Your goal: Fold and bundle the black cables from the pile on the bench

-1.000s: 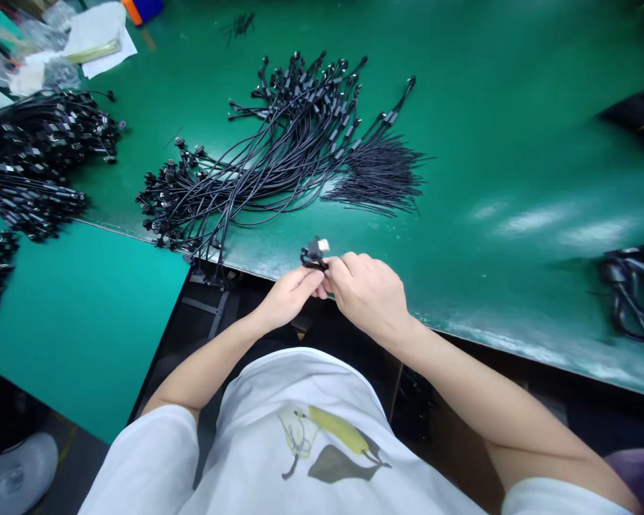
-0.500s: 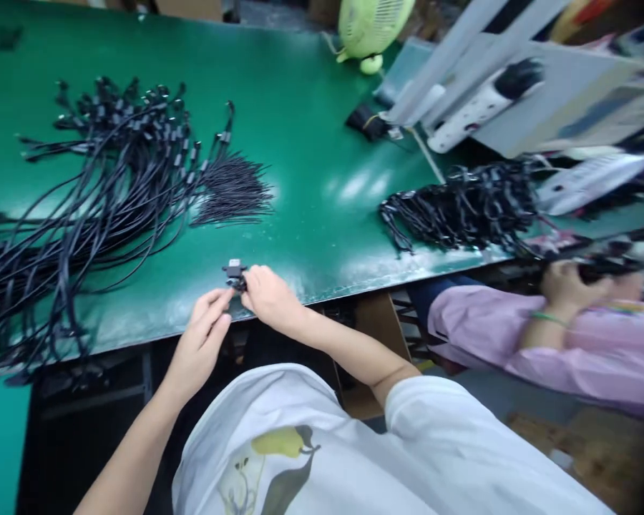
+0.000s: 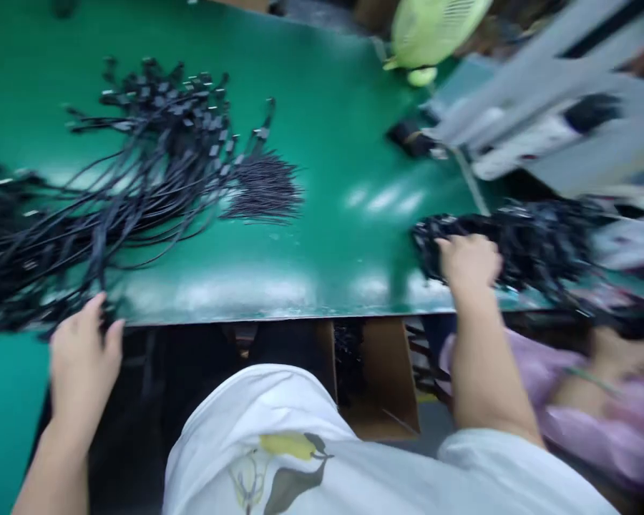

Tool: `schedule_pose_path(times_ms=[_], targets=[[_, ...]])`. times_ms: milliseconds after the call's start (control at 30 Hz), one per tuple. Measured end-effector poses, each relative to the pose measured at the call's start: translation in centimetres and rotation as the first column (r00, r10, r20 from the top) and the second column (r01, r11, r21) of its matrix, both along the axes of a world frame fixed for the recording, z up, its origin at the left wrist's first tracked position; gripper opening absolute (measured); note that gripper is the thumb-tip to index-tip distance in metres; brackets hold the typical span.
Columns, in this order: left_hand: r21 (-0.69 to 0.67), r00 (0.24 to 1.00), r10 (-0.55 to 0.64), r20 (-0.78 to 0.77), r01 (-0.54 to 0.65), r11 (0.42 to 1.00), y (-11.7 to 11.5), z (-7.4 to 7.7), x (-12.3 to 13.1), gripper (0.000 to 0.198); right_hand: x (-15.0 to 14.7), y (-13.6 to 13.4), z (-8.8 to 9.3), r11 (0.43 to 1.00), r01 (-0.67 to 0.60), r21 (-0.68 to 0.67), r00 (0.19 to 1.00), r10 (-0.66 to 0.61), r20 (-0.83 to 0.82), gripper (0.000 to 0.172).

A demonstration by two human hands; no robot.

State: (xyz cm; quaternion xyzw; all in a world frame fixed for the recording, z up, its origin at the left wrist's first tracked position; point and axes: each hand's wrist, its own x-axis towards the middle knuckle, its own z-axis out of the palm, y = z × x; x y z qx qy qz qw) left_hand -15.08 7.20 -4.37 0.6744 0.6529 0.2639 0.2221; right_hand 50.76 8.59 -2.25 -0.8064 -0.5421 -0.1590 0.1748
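Note:
My left hand (image 3: 84, 354) is at the table's front edge on the left, its thumb apart from its fingers. Beside the fingertips hang black cable ends from a long pile of loose black cables (image 3: 155, 186); I see no cable firmly gripped. Reaching to the right, my right hand (image 3: 469, 263) rests at the near end of a heap of bundled black cables (image 3: 537, 250). Its fingertips are blurred against the dark heap, so whether they grip a bundle is hidden. Connectors with small light tags cap the far ends of the loose cables.
On the green table (image 3: 343, 236) are a yellow-green fan (image 3: 437, 32), a small black bundle (image 3: 411, 138) and a pale machine frame (image 3: 542, 79). A co-worker's pink sleeve (image 3: 584, 429) is close on the right. Beneath the table edge stands an open cardboard box (image 3: 389, 379).
My hands have parted from the small black connector piece they held together at the table edge. The left moved left to the loose cables, the right moved right to the bundled heap.

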Motion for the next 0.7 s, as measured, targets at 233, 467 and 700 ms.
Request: schedule_pose_path(times_ms=[233, 467, 700], targets=[[0.1, 0.927, 0.252, -0.279, -0.233, 0.967, 1.0, 1.8, -0.2, 0.039, -13.2, 6.5, 1.1, 0.871, -0.49, -0.032, 0.871, 0.488, -0.051, 0.044], [0.331, 0.899, 0.255, -0.355, -0.135, 0.934, 0.9, 4.8, -2.0, 0.037, -39.4, 11.3, 4.8, 0.269, -0.962, -0.041, 0.27, 0.934, -0.233, 0.042], [0.306, 0.81, 0.241, -0.535, -0.081, 0.949, 2.0, 8.0, -4.9, 0.03, -53.7, 19.0, 5.3, 0.109, -0.94, -0.323, 0.156, 0.98, -0.122, 0.034]])
